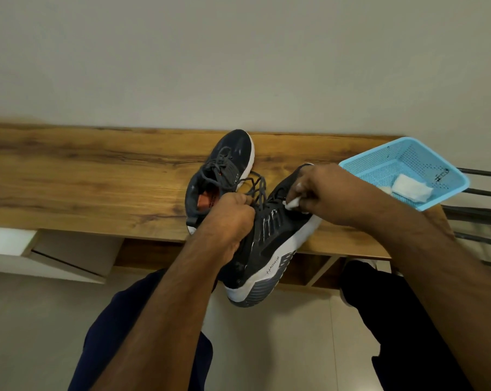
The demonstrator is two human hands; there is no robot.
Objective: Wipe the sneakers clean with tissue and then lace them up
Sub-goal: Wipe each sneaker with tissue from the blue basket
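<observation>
Two dark grey sneakers with white soles are in view. One sneaker [223,170] lies on the wooden shelf [97,176], laces loose, its orange insole showing. My left hand [233,218] grips the collar of the second sneaker [269,246], which is held tilted on its side over the shelf's front edge, heel toward me. My right hand [323,190] pinches a small white tissue [292,204] against this sneaker's upper near the laces. The toe of the held sneaker is hidden behind my right hand.
A light blue plastic basket [424,162] sits at the shelf's right end with folded white tissue [410,187] inside. Black metal rods [481,215] stand to the right. The wall is close behind the shelf. My legs are below, over a pale floor.
</observation>
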